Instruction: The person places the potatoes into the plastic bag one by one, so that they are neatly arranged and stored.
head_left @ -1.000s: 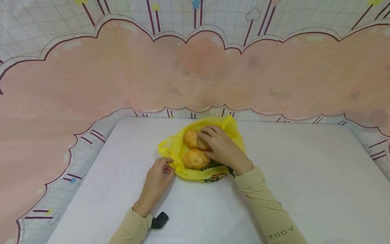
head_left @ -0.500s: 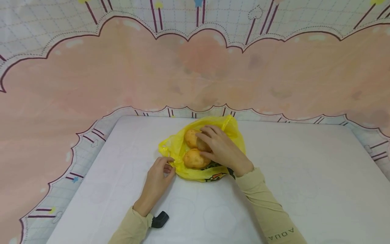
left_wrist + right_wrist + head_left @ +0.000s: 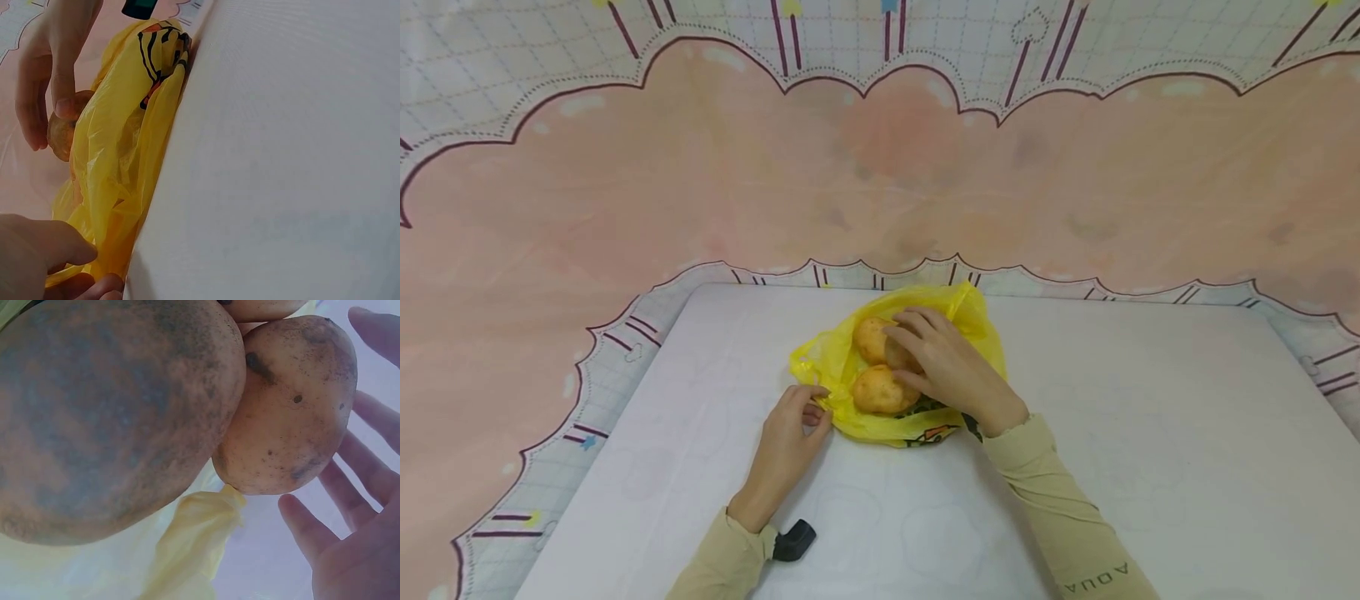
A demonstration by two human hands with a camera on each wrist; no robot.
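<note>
A yellow plastic bag (image 3: 835, 362) lies on the table, its mouth spread around three potatoes. One potato (image 3: 870, 340) is at the back left and another potato (image 3: 876, 392) is nearest the person. My right hand (image 3: 955, 362) curves its fingers and thumb round the third potato (image 3: 898, 357), which it partly covers. At the bag's left edge, my left hand (image 3: 790, 429) pinches the thin plastic between thumb and fingers. The left wrist view shows its thumb (image 3: 78, 249) against the bag. Close up in the right wrist view, a brown-stained potato (image 3: 112, 419) fills the left side.
The white table (image 3: 1150, 400) extends to both sides and in front of the bag. Behind it hangs a pink and white patterned cloth (image 3: 737, 192). A black device (image 3: 793, 542) sits at the left wrist.
My right thumb has shifted slightly left over the near potato. Both hands otherwise stay in place on the bag and potato, and the head view has shifted a little.
</note>
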